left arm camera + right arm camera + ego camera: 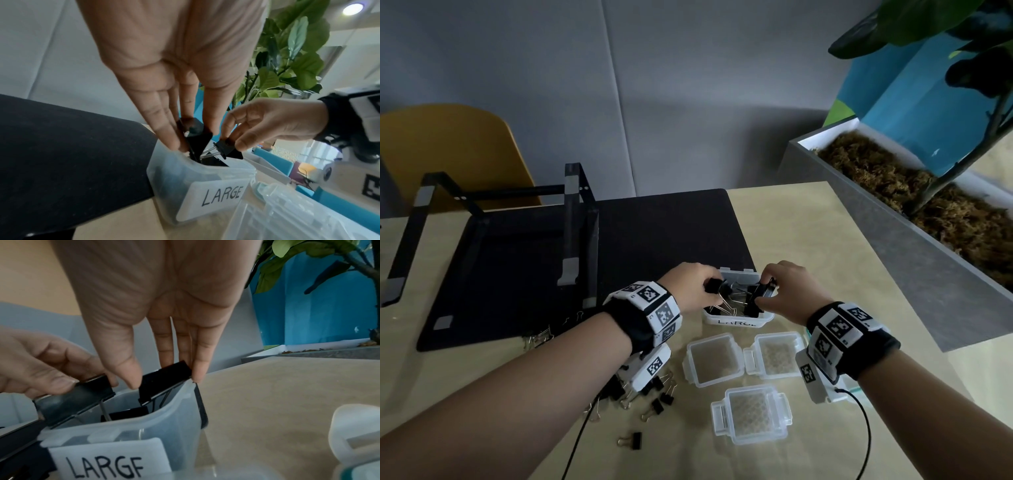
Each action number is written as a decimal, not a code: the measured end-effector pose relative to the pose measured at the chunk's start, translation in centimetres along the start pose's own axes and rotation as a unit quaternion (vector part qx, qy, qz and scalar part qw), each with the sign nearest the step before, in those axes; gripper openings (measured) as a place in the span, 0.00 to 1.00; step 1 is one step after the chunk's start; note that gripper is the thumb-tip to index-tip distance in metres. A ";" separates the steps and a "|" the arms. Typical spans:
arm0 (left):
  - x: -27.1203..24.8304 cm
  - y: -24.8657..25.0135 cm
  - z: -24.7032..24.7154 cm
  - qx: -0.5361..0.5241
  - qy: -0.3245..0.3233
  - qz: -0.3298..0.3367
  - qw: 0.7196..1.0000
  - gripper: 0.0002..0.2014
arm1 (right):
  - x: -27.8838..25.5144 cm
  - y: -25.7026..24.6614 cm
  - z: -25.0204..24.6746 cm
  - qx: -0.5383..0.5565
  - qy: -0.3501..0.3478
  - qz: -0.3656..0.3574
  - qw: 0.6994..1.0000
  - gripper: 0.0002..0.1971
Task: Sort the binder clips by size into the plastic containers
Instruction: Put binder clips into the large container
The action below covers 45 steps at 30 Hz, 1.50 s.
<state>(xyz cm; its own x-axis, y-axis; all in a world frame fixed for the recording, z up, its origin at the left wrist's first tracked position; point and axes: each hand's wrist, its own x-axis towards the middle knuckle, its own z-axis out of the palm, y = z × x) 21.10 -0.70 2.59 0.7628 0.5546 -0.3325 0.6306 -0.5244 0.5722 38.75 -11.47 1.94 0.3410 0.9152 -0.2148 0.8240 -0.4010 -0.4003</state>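
Observation:
A translucent container labelled LARGE (736,320) (205,186) (170,420) stands at the black mat's near right corner, with several large black binder clips inside. Both hands hover right over it. My left hand (709,285) (193,142) pinches one large black binder clip (715,287) (198,142) (76,399) above the container's left side. My right hand (765,291) (164,381) pinches another large black clip (759,294) (228,150) (164,379) between thumb and fingers at the container's right rim. Small loose clips (654,397) lie under my left forearm.
Three empty clear containers (714,359) (777,356) (751,414) sit near the front of the wooden table. One stray clip (631,440) lies alone in front. A black laptop stand (571,233) is on the mat (671,233). A grey planter (893,240) borders the right side.

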 end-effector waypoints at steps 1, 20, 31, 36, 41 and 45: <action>0.1 0.2 0.0 0.018 -0.012 0.007 1.000 0.18 | 0.0 0.0 0.0 0.000 0.000 0.000 1.000 0.14; 1.8 -0.4 1.3 0.131 -0.057 -0.037 0.989 0.22 | -0.9 -1.7 0.1 -0.020 0.008 0.015 1.000 0.14; 2.0 -1.1 1.3 0.125 -0.063 -0.052 0.989 0.29 | -1.3 -1.9 0.3 -0.033 -0.028 0.023 0.999 0.13; 1.7 -0.9 1.5 0.097 -0.027 -0.024 0.995 0.17 | -1.3 -1.3 -0.5 0.012 -0.035 0.019 0.999 0.13; 1.7 -0.5 1.7 0.106 -0.009 -0.026 0.994 0.10 | -1.1 -1.0 -1.5 -0.021 -0.056 0.020 0.998 0.12; 2.0 -0.6 1.8 0.110 0.006 -0.038 0.993 0.15 | -1.1 -1.0 -2.1 -0.033 -0.069 -0.003 0.997 0.10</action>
<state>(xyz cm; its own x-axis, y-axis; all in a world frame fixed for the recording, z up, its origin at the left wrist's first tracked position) 22.49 -0.48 0.26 0.7115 0.6048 -0.3579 0.7027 -0.6092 0.3675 38.49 -11.99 4.50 0.2743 0.9016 -0.3346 0.8559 -0.3875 -0.3426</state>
